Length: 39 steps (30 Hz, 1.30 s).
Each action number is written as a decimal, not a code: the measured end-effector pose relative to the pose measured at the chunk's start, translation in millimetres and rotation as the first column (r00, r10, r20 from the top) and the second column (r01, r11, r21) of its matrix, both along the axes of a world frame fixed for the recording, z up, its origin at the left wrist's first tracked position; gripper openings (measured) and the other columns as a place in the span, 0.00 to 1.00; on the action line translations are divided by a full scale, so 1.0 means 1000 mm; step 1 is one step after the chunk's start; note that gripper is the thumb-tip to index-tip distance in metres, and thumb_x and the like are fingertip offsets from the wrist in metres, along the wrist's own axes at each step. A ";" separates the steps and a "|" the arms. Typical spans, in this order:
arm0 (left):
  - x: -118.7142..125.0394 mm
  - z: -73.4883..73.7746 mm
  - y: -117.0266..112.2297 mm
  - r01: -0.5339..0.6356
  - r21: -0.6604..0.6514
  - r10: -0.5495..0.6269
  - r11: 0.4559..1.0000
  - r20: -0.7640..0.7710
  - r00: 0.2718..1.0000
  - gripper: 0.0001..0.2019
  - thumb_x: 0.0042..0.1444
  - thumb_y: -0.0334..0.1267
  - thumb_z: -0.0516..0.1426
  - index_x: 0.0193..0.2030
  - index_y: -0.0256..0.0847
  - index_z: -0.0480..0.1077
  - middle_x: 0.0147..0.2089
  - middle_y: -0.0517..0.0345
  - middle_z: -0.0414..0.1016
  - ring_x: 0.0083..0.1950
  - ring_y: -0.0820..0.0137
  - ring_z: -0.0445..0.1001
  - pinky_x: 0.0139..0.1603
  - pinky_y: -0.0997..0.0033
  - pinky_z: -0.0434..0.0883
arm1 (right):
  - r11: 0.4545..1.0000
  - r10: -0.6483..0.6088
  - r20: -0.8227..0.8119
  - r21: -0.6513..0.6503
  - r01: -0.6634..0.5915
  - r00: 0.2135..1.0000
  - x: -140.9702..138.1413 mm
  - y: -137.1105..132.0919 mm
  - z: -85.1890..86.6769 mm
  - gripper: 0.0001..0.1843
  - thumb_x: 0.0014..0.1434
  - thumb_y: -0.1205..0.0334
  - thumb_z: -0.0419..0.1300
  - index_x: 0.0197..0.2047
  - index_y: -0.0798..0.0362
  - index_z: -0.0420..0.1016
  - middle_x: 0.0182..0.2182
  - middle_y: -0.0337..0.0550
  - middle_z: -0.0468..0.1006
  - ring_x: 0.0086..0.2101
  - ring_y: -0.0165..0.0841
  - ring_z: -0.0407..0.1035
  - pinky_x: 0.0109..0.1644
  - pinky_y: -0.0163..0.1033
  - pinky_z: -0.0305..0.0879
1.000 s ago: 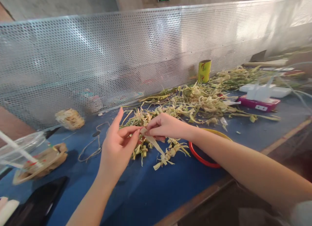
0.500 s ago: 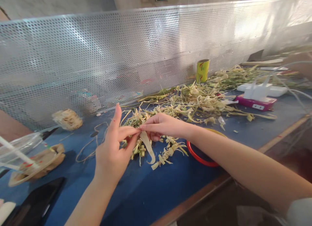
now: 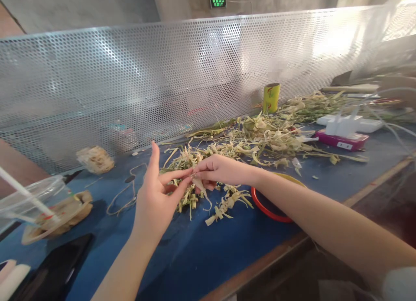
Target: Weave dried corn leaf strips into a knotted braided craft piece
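Note:
My left hand point(image 3: 159, 192) pinches a pale dried leaf strip point(image 3: 202, 187) between its fingertips, with one finger raised. At the same spot my right hand point(image 3: 217, 171) has its fingers closed on the strip, whose loose end hangs down and curls. The exact hold between the fingertips is partly hidden. Just below lies a knotted braid of dried leaf point(image 3: 227, 204) on the blue table point(image 3: 201, 253). Behind both hands spreads a heap of shredded dried leaves point(image 3: 260, 140).
A red ring point(image 3: 268, 212) lies under my right forearm. On the left are a string loop point(image 3: 121, 201), a coiled straw bundle point(image 3: 95, 159), a shallow brown tray point(image 3: 69, 221) and a black phone point(image 3: 55, 270). At the back stand a yellow tube point(image 3: 271, 98) and a perforated metal screen point(image 3: 146, 89).
The hanging strip has turned and drawn up, showing narrower and shorter below the fingers. Both hands stay together, fingertips still meeting. The whole view has shifted slightly.

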<state>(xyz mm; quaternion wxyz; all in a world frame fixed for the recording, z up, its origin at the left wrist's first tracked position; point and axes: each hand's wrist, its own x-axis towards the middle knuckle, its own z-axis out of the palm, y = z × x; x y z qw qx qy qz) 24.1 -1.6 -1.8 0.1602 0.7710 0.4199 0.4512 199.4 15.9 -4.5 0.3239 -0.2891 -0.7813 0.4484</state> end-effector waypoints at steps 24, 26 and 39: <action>0.000 -0.014 0.004 0.011 0.361 0.148 0.932 -0.410 0.900 0.37 0.53 0.32 0.53 0.65 0.42 0.35 0.37 0.55 0.78 0.30 0.68 0.74 0.26 0.75 0.68 | 0.968 -0.229 0.288 0.172 0.185 0.930 -0.005 -0.001 -0.001 0.16 0.59 0.65 0.46 0.23 0.57 0.69 0.12 0.33 0.64 0.16 0.22 0.59 0.23 0.28 0.55; 0.000 -0.015 0.004 0.037 0.430 0.175 0.902 -0.442 0.880 0.37 0.54 0.32 0.52 0.65 0.41 0.33 0.36 0.54 0.77 0.30 0.67 0.74 0.25 0.74 0.67 | 0.974 -0.225 0.283 0.090 0.207 0.932 -0.005 -0.002 0.001 0.15 0.59 0.65 0.47 0.26 0.57 0.70 0.12 0.32 0.65 0.15 0.22 0.59 0.23 0.29 0.56; -0.004 -0.004 0.015 0.382 0.718 0.241 0.582 -0.601 0.762 0.30 0.54 0.26 0.48 0.63 0.38 0.44 0.31 0.52 0.75 0.33 0.66 0.74 0.29 0.72 0.69 | 0.896 -0.064 -0.250 -0.442 -0.055 0.966 -0.006 0.004 -0.009 0.15 0.52 0.58 0.58 0.20 0.59 0.65 0.11 0.30 0.61 0.15 0.19 0.53 0.19 0.28 0.47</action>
